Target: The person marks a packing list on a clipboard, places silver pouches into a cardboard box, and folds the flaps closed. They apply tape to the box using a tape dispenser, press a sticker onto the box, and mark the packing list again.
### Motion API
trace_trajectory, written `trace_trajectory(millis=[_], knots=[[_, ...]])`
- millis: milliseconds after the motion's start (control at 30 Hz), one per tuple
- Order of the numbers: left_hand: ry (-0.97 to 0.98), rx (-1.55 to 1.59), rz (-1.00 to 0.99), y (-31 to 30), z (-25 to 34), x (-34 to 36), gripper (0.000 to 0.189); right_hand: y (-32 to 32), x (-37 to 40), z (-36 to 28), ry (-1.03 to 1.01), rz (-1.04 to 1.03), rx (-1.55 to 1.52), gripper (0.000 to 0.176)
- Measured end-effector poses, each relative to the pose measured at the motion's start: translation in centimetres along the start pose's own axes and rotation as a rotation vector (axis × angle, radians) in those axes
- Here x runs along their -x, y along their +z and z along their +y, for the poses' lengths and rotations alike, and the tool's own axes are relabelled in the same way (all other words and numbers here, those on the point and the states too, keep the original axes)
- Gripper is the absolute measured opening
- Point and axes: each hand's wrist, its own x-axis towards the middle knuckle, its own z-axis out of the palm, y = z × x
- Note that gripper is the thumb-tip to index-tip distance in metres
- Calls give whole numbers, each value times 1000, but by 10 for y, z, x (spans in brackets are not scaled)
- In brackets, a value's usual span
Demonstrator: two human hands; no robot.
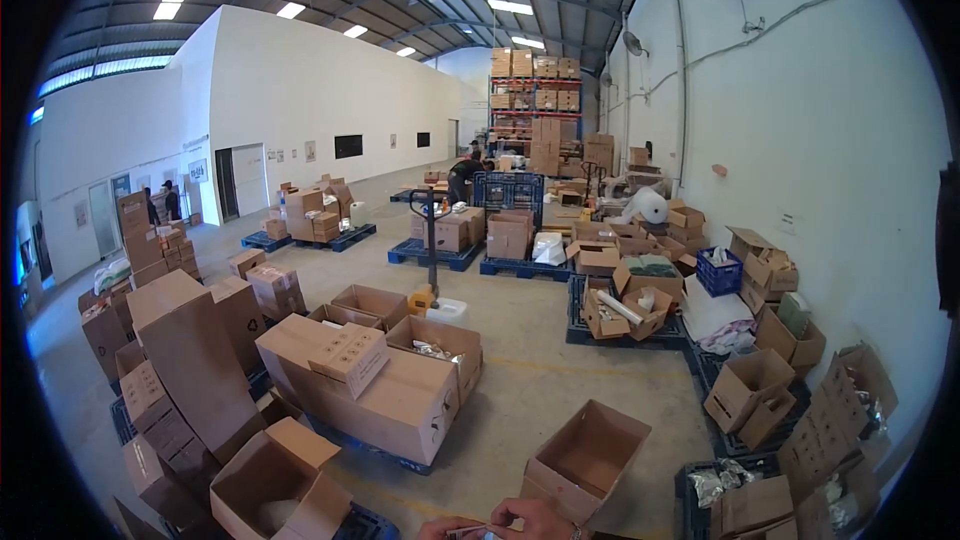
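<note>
At the bottom edge of the head view, my left hand and my right hand are close together, fingers bent and pinched. Between them shows a sliver of something small and pale, too little to name; the frame edge cuts off the rest. Just beyond my right hand stands an open cardboard box, its inside showing bare brown walls. To the left of my hands is another open carton with a whitish, translucent item inside.
A long closed carton with a smaller box on top lies on a blue pallet ahead. Behind it stands a pallet jack handle. Cartons on pallets line the right wall. Farther off, a person bends over boxes.
</note>
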Motion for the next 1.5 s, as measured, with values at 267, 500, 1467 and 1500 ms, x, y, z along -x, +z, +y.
trace_trajectory(millis=[267, 500, 1467, 1500], knots=[[10, -133, -20, 86, 23, 6, 28, -171, -1, -52, -288, 525, 497, 50], [-65, 32, -31, 165, 37, 41, 31, -320, -70, -218, -612, 988, 1021, 95], [497, -149, 403, -12, 115, 192, 18, 29, 36, -252, -570, 215, 501, 30], [560, -193, 398, -17, 120, 191, 18, 50, 47, -250, -535, 189, 420, 28]])
